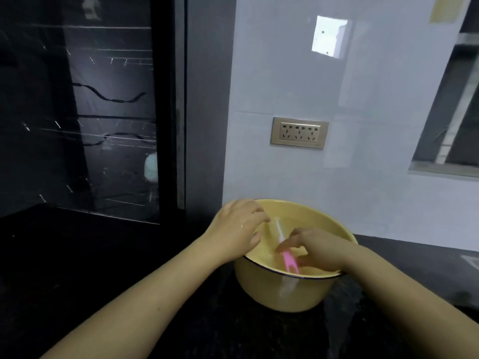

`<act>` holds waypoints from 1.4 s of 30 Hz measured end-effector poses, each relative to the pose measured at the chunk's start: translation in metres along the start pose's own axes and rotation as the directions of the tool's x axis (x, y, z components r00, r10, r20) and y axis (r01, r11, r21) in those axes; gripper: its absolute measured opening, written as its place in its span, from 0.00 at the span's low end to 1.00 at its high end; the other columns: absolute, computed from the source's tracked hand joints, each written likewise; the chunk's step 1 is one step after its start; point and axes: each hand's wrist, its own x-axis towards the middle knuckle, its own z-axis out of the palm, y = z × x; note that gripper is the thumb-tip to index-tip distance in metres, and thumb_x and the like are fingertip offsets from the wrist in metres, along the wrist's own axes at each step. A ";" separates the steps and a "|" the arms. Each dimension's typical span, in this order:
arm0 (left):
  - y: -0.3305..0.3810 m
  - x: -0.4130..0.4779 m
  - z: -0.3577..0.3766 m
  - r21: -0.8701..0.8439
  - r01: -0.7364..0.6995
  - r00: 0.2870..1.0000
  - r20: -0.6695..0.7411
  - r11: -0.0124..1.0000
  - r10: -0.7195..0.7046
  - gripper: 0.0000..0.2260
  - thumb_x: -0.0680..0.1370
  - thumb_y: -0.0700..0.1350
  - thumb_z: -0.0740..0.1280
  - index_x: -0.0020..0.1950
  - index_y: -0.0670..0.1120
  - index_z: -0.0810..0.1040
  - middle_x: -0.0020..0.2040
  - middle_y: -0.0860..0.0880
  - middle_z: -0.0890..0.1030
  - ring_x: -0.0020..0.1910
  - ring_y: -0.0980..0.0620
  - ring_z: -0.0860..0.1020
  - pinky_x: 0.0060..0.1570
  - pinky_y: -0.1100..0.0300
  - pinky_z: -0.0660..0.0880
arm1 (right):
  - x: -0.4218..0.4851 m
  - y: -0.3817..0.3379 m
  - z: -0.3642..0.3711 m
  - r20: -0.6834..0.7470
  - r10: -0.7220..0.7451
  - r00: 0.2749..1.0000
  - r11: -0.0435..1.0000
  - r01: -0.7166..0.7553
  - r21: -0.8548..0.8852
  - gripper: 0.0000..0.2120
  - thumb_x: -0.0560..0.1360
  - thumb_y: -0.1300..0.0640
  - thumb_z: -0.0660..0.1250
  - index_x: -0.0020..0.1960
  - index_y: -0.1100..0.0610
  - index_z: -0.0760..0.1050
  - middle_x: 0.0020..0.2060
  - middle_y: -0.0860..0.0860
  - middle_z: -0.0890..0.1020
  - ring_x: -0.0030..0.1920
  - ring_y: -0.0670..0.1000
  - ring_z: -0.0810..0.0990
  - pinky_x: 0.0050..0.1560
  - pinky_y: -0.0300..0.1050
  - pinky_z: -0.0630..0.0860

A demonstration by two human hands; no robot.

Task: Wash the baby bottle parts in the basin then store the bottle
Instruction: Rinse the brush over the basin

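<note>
A yellow enamel basin [274, 291] with a dark rim stands on the black counter and holds water. Both hands are over it. My right hand [321, 251] grips a brush by its pink handle [289, 264]. The brush's pale stem [280, 230] slants up toward my left hand [237, 226]. That hand's fingers curl over the basin's far left rim at the stem's upper end. Motion blur hides whether a clear bottle part sits in them. No bottle part shows plainly.
A dark glass-door cabinet [108, 120] with wire racks stands at the left, with a pale object [151, 168] inside. On the white tiled wall behind are a metal socket plate [299, 132] and a window [456, 112] at the right. Black counter [77, 255] surrounds the basin.
</note>
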 end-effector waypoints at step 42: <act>0.032 0.079 -0.024 -0.787 0.436 0.777 0.084 0.436 -0.624 0.09 0.75 0.50 0.69 0.47 0.45 0.84 0.43 0.50 0.83 0.43 0.52 0.79 0.48 0.55 0.76 | 0.011 -0.043 -0.023 -0.308 0.378 0.873 0.399 0.146 0.905 0.14 0.81 0.43 0.52 0.43 0.51 0.63 0.30 0.49 0.65 0.26 0.47 0.64 0.26 0.39 0.62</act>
